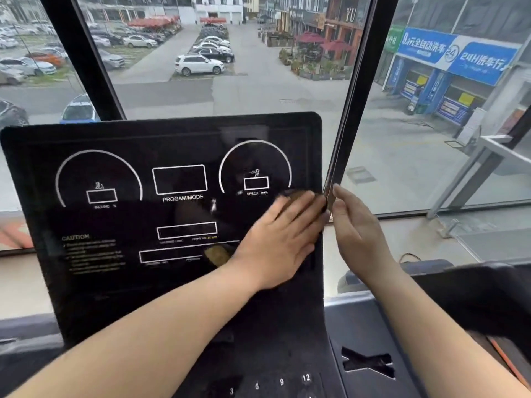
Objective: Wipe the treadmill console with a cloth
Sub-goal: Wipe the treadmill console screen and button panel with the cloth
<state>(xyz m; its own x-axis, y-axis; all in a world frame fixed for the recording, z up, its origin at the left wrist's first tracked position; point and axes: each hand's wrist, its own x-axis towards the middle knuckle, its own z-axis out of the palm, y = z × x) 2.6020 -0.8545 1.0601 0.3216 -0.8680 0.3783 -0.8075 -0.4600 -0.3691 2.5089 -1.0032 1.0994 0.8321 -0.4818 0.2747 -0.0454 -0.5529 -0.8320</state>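
Observation:
The treadmill console (pixel 115 285) is a glossy black panel with white dial outlines and "PROGAM/MODE" printed on it, tilted toward me. My left hand (pixel 275 242) lies flat on the panel's right side and presses a dark brownish cloth (pixel 219 255) against it. The cloth shows below my thumb and past my fingertips; the rest is hidden under the palm. My right hand (pixel 356 234) is at the console's right edge, fingers straight and together, fingertips touching the edge, with nothing in it.
A black window post (pixel 353 110) rises just behind the console's right edge. Below the panel are number keys (pixel 281 382) and a cut-out tray (pixel 367 363). A dark padded part (pixel 474 297) sits at the right. Glass ahead shows a street.

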